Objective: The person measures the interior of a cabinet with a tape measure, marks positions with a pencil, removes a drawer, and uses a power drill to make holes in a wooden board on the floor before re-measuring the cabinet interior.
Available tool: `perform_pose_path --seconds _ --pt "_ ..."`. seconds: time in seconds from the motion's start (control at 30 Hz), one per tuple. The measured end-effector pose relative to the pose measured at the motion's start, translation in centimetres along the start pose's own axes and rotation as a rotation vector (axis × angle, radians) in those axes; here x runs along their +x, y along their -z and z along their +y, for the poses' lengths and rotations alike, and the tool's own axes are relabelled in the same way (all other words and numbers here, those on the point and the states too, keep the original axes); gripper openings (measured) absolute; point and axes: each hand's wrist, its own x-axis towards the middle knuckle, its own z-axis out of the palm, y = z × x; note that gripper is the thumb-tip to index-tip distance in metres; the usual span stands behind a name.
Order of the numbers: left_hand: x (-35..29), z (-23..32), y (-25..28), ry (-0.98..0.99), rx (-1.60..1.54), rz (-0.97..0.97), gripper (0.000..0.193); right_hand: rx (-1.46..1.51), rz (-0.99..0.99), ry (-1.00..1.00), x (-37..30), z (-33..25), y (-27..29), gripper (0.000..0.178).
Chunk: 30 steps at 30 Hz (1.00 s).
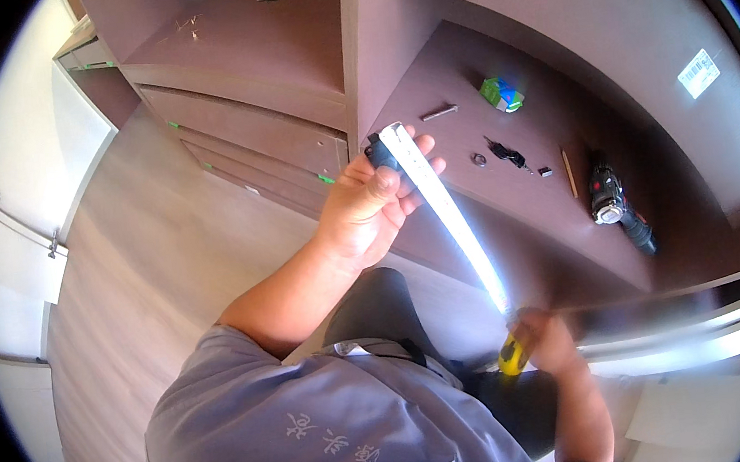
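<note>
My left hand (367, 200) is raised in front of the cabinet, its fingers closed on a small dark blue-black piece (383, 153) whose kind I cannot make out. Across that piece and the fingers lies the end of a tape measure's blade (451, 213), shining white with glare. The blade slants down to the right, to the yellow and black tape measure case (511, 356). My right hand (545, 339), blurred by motion, is wrapped round the case above my knee.
On the brown cabinet board lie a power drill (608, 197), a pencil-like stick (569, 172), a black tangled item (506, 153), a small ring (479, 159), a green-blue packet (501, 94) and a metal bar (440, 112). Drawer fronts (242, 127) stand left; a hinged white door (696, 332) lies right.
</note>
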Motion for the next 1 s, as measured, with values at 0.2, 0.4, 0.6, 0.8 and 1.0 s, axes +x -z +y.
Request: perform_pose_path --seconds 0.2,0.4,0.6,0.8,1.0 --pt "0.1 -0.6 -0.5 -0.017 -0.052 0.001 0.067 -0.015 -0.039 -0.016 0.1 -0.2 0.0 0.016" --pt "0.3 -1.0 -0.5 -0.041 -0.049 0.015 0.068 -0.029 -0.017 0.007 0.1 -0.1 -0.3 0.019" --pt "0.2 -0.7 -0.4 -0.047 -0.027 0.009 0.07 -0.025 -0.033 0.034 0.1 0.0 -0.2 0.018" --pt "0.2 -0.7 -0.3 -0.054 -0.091 0.013 0.059 -0.018 -0.051 0.026 0.2 0.2 -0.3 0.018" --pt "0.2 -0.9 0.3 -0.052 -0.074 -0.022 0.071 -0.036 -0.031 0.067 0.1 0.3 -0.2 0.017"
